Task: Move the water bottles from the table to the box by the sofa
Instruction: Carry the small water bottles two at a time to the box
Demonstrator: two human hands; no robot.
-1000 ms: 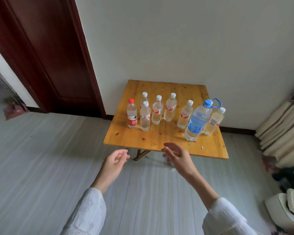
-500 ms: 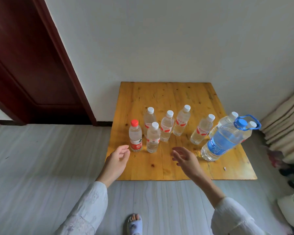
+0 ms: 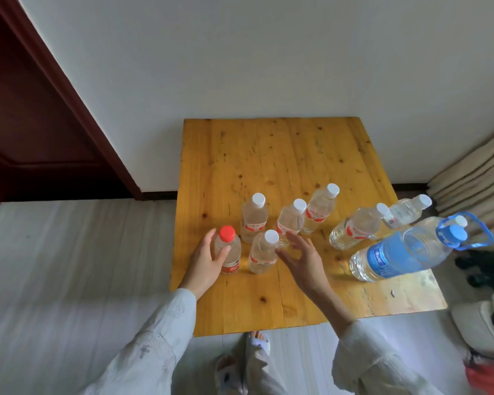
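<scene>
Several clear water bottles stand on a low yellow wooden table [image 3: 268, 155]. My left hand [image 3: 204, 262] wraps the red-capped bottle [image 3: 234, 252] at the front left, thumb across its front, and the bottle still stands on the table. Just to its right is a white-capped bottle [image 3: 263, 253]. My right hand [image 3: 301, 258] hovers beside that bottle with fingers spread and holds nothing. More white-capped bottles [image 3: 320, 212] stand behind. A large blue-labelled bottle [image 3: 402, 252] with a blue handle stands at the right. No box is in view.
A white wall runs behind the table, with a dark red door [image 3: 26, 124] to the left. Folded beige cushions [image 3: 474, 178] lean at the right, with a white object [image 3: 482, 320] on the floor below them. My slippered foot [image 3: 257, 340] is at the table's near edge.
I have stepped up to the table. My left hand reached forward and closed around the red-capped bottle. My right hand moved in beside the front white-capped bottle.
</scene>
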